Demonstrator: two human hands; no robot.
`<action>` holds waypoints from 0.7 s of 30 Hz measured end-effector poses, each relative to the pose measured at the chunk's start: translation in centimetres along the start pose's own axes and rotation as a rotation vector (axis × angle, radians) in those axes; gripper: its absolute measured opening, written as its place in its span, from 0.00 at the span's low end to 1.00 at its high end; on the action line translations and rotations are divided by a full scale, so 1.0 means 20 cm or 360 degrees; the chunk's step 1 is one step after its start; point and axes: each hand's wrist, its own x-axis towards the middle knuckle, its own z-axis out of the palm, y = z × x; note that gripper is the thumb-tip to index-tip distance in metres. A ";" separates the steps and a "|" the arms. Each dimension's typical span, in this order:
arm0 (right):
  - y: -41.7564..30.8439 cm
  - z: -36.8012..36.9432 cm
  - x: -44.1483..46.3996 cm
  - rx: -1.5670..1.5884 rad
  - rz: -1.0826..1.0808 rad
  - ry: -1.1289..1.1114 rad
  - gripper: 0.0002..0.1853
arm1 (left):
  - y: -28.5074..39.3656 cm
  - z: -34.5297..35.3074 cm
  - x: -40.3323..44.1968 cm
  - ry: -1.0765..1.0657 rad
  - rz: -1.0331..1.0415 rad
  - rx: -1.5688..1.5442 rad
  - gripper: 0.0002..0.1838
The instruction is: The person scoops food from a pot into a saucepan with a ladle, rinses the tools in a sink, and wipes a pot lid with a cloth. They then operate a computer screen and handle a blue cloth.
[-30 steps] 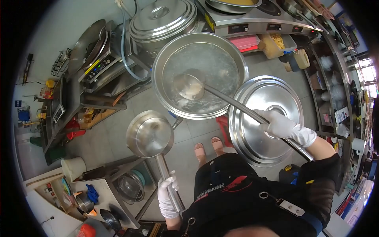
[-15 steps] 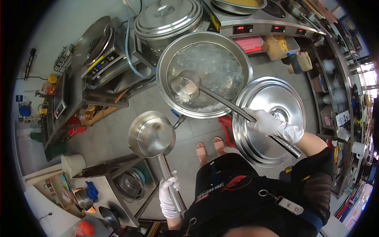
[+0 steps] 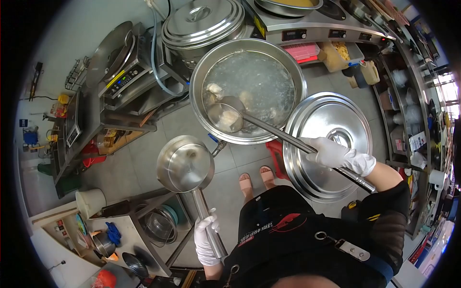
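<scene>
- Standing in a cramped steel kitchen, on grey tiled floor (image 3: 225, 163), facing a big stockpot (image 3: 300, 86) of cloudy liquid.
- Wrapping the gloved right hand (image 3: 331, 153) snugly around the long-handled ladle (image 3: 278, 132), holding its bowl inside the stockpot near the wall, with pale chunks (image 3: 229, 118) in it.
- Closing the gloved left hand (image 3: 205, 240) round the handle of a deep saucepan (image 3: 185, 168), holding it beside the stockpot.
- Risking dropped chunks by tilting the ladle too far.
- Risking hot splashes on open sandals (image 3: 245, 182) by dripping past the rim, tbh.
- Also risking knocking the lid (image 3: 314, 120) by swinging the handle low.
</scene>
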 end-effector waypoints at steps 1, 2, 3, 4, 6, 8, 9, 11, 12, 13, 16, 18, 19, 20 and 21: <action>-0.06 -0.06 -0.03 0.0158 0.0288 -0.0128 0.26 | 0.00 0.00 0.00 -0.0008 -0.0002 -0.0002 0.24; -0.09 -0.09 -0.05 0.0318 0.0575 -0.0256 0.25 | 0.00 0.00 0.01 -0.0016 -0.0005 -0.0003 0.24; -0.06 -0.11 -0.08 0.0428 0.0556 -0.0230 0.25 | 0.00 0.01 0.01 -0.0018 -0.0008 0.0000 0.24; -0.06 -0.13 -0.11 0.0430 0.0559 -0.0228 0.25 | 0.01 0.01 0.01 -0.0020 -0.0012 0.0009 0.24; -0.10 -0.21 -0.17 0.0789 0.0643 -0.0270 0.24 | 0.01 0.01 0.00 -0.0016 -0.0021 0.0018 0.24; -0.08 -0.24 -0.20 0.0874 0.0601 -0.0285 0.24 | 0.00 0.00 0.01 -0.0026 -0.0028 0.0014 0.23; -0.08 -0.26 -0.22 0.0765 0.0588 -0.0259 0.25 | 0.00 0.00 0.01 -0.0025 -0.0033 0.0017 0.23; -0.06 -0.29 -0.23 0.0567 0.0552 -0.0205 0.25 | 0.01 0.03 0.01 -0.0022 0.0006 0.0021 0.23; -0.08 -0.29 -0.24 0.0570 0.0556 -0.0204 0.25 | 0.02 0.04 0.00 -0.0023 0.0001 0.0025 0.23; -0.10 -0.31 -0.26 0.0468 0.0612 -0.0178 0.26 | 0.02 0.05 -0.01 -0.0018 0.0008 0.0028 0.23; -0.08 -0.33 -0.29 0.0351 0.0686 -0.0146 0.26 | 0.02 0.07 0.00 -0.0013 0.0016 0.0033 0.23; -0.06 -0.33 -0.31 0.0284 0.0733 -0.0132 0.28 | 0.01 0.08 0.00 -0.0012 0.0018 0.0035 0.23; -0.05 -0.33 -0.32 0.0285 0.0735 -0.0132 0.28 | 0.01 0.09 0.00 -0.0012 0.0033 0.0039 0.23; -0.03 -0.33 -0.32 0.0227 0.0718 -0.0133 0.30 | 0.00 0.09 0.00 -0.0013 0.0046 0.0044 0.23; -0.01 -0.32 -0.33 0.0169 0.0701 -0.0134 0.32 | 0.00 0.10 0.01 -0.0014 0.0044 0.0045 0.23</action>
